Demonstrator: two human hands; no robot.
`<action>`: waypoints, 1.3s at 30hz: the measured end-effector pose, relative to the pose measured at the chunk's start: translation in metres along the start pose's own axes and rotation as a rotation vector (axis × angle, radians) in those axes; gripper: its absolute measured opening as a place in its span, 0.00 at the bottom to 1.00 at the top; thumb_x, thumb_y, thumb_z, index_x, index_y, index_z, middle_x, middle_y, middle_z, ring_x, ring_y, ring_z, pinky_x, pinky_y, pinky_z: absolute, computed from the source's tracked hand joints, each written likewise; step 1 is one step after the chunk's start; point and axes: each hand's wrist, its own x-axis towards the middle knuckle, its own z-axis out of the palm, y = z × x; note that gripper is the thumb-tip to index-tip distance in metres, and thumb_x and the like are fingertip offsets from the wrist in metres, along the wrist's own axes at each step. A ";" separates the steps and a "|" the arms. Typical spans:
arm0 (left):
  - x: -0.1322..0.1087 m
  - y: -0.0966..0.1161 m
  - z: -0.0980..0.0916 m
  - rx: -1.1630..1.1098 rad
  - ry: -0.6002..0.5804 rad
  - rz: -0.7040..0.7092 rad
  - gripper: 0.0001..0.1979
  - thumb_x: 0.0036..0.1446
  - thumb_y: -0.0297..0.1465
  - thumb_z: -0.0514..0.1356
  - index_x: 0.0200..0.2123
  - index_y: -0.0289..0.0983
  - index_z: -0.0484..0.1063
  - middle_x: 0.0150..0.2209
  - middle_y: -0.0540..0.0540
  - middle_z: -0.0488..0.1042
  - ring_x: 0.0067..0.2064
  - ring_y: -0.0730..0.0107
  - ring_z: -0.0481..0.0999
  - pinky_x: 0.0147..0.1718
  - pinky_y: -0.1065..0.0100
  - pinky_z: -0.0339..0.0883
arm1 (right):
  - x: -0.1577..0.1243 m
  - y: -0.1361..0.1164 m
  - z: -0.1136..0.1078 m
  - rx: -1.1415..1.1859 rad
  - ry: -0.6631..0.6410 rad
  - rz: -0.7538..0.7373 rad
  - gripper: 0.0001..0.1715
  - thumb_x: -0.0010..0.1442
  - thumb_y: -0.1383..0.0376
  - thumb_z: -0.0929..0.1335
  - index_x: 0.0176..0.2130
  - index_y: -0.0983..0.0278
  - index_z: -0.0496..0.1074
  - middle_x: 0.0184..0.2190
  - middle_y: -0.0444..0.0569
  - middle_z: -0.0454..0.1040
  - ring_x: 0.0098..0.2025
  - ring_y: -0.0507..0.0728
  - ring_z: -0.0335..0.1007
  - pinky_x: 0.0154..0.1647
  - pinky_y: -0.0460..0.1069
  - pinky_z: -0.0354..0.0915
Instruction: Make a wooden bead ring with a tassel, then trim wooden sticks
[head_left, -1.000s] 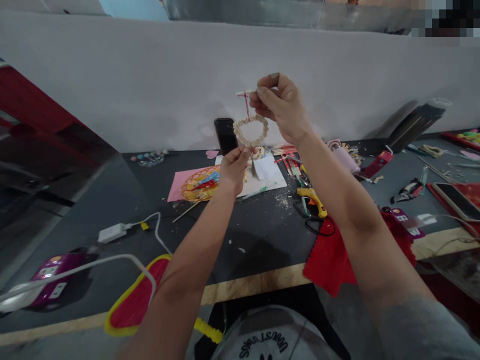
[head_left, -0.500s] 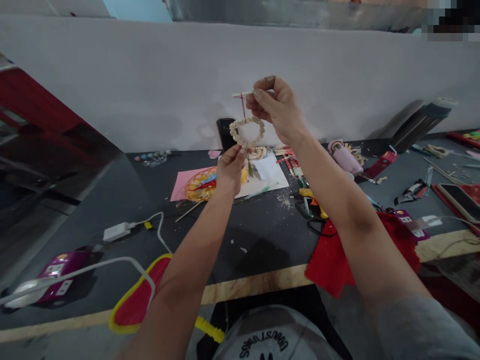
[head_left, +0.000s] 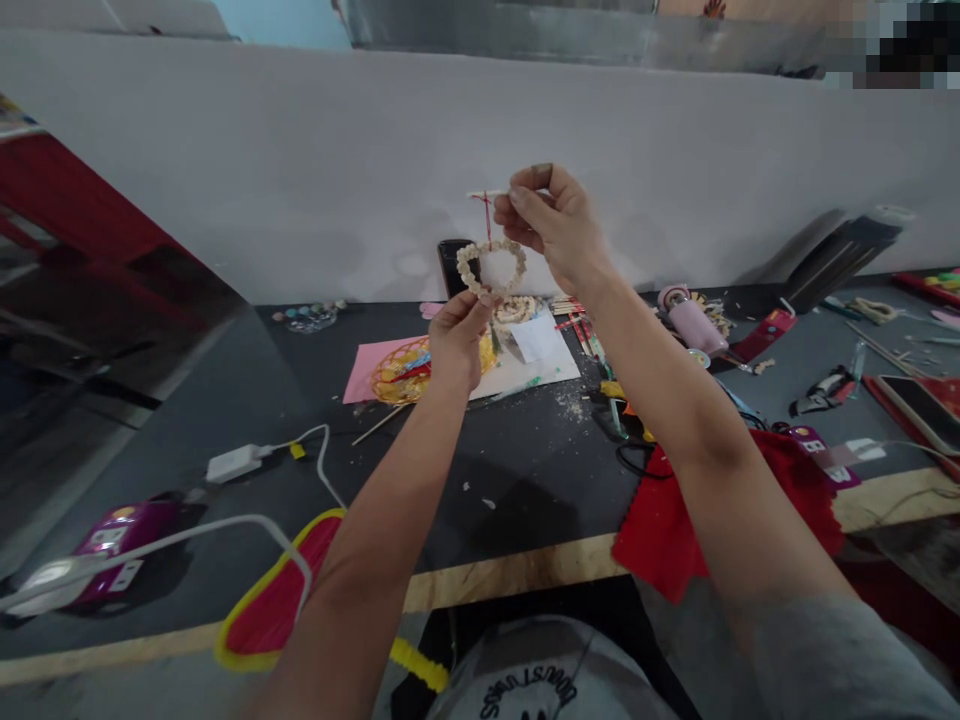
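Note:
My left hand [head_left: 459, 338] pinches the lower edge of a pale, bumpy heart-shaped ring [head_left: 466, 272] between thumb and fingers. Higher up and to the right, my right hand [head_left: 551, 215] is closed on one end of a thin white stick [head_left: 480, 194]. A red string [head_left: 488, 225] is tied round the stick and runs down to the top of the ring, so the ring hangs below the stick in front of the pale wall. Behind the ring, a dark phone [head_left: 450, 262] leans upright against the wall.
Behind my left hand lie a yellow woven basket [head_left: 386, 372] and a white sheet [head_left: 555, 367] on the dark table [head_left: 517, 500]. To the right are red cloth [head_left: 664, 530], pliers [head_left: 821, 390] and a pink cylinder [head_left: 695, 328]. A white cable [head_left: 247, 520] crosses the left side.
Both hands keep their grips on the ring and the stick. They sit very slightly lower in view, and the ring has shifted a little relative to the phone behind it.

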 end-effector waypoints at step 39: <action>0.001 -0.009 -0.008 -0.022 -0.024 -0.070 0.13 0.45 0.38 0.72 0.31 0.39 0.76 0.29 0.52 0.76 0.33 0.75 0.74 0.30 0.74 0.63 | -0.007 0.026 -0.026 -0.015 0.144 0.023 0.13 0.58 0.55 0.72 0.37 0.57 0.67 0.32 0.37 0.77 0.38 0.46 0.76 0.39 0.42 0.70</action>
